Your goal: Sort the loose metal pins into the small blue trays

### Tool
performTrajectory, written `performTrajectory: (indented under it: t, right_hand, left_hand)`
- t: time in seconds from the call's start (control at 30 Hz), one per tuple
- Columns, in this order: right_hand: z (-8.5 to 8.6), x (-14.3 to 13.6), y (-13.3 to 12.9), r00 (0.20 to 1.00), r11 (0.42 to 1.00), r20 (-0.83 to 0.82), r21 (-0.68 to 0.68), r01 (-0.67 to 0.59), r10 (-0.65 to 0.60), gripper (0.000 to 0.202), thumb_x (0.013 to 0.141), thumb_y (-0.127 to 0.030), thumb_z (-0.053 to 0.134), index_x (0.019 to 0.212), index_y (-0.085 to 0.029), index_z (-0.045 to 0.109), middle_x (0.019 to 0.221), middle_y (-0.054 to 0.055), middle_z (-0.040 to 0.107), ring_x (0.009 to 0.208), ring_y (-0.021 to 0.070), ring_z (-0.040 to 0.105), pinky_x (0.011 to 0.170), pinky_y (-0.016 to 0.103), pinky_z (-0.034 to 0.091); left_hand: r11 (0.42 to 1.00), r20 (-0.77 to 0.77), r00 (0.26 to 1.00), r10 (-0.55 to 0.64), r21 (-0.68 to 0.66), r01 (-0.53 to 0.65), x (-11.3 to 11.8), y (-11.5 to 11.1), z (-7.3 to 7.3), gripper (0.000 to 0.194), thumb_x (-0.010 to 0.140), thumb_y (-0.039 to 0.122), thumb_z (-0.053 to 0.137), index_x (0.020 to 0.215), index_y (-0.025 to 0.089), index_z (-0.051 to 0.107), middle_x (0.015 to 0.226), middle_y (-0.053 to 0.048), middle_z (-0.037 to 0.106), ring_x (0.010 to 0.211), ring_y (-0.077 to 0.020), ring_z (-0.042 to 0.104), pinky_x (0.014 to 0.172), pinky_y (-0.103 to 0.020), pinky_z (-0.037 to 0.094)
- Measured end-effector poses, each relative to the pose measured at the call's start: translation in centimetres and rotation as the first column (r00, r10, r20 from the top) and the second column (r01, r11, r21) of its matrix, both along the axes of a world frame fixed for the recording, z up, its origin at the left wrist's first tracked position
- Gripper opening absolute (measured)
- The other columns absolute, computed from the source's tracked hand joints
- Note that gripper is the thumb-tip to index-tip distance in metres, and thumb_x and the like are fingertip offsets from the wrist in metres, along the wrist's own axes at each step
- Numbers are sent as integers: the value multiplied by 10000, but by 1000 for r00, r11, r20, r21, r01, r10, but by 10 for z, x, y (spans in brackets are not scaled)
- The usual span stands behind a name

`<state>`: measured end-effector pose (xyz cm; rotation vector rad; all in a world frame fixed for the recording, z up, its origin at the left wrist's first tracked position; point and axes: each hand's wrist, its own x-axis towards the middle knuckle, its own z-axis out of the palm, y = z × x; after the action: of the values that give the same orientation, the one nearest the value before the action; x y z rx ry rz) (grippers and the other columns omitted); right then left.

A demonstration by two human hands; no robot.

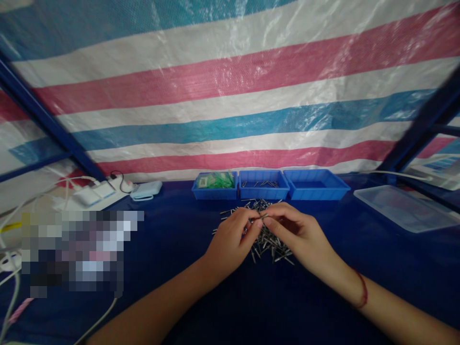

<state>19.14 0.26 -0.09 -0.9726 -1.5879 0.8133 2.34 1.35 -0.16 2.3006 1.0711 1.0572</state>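
Small metal piece (264, 216): your left hand (232, 235) and right hand (301, 229) both pinch it; work low over the pile (270, 242) (drops land there).

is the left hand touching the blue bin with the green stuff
Apart: the head view shows blue tabletop between the left hand and that bin.

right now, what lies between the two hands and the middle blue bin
The far part of the pile of thin metal pieces, as the head view shows.
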Motion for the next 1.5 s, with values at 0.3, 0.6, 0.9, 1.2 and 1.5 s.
performTrajectory:
  t: [0.3, 0.6, 0.9, 1.2, 1.5]
  right_hand:
    - [1, 1, -2, 999, 998, 2, 39, -51, 51, 127, 811, -267, 616, 915, -257, 689, 916, 40, 628, 873, 175, 601, 723, 321, 491]
    - [4, 1, -1, 1000, 1000, -2, 8, -22, 22, 95, 802, -269, 618, 875, -236, 668, 844, 18, 625, 749, 143, 599, 643, 283, 481]
    - [0, -2, -1, 999, 996, -10, -72, -46, 45, 134, 793, -331, 623, 838, -204, 623, 797, 17, 614, 703, 144, 589, 637, 289, 497]
    - [15, 18, 27, 908, 920, 284, 330, 209, -308, 143, 844, -319, 558, 829, -208, 647, 827, 54, 631, 734, 175, 570, 648, 316, 472]
    - [17, 14, 105, 699, 876, 551, 415, 246, -457, 192, 811, -256, 543, 791, -146, 699, 809, 103, 672, 746, 219, 614, 716, 353, 461]
  left_hand:
    - [999, -28, 999, -34, -6, 34, 2, 1, 0, 76, 900, 212, 479, 917, 177, 544, 786, 6, 552, 693, -116, 530, 657, -239, 421]
    - [999, 82, 997, -5, 34, 2, 0, 0, 4, 76, 890, 200, 500, 947, 194, 551, 879, -6, 582, 705, -100, 547, 653, -226, 437]
    - [995, 154, 988, -12, 95, -3, -1, -3, 8, 70, 876, 203, 522, 938, 199, 554, 916, -17, 577, 701, -99, 548, 642, -231, 449]
    - [996, 121, 989, 85, -29, -82, -3, 5, 5, 314, 852, 252, 544, 1142, 191, 437, 984, -31, 570, 583, -71, 517, 612, -242, 463]
    - [997, -5, 997, 78, -16, -78, -9, 12, 3, 243, 860, 217, 501, 1101, 186, 496, 980, -40, 603, 589, -85, 525, 645, -262, 478]
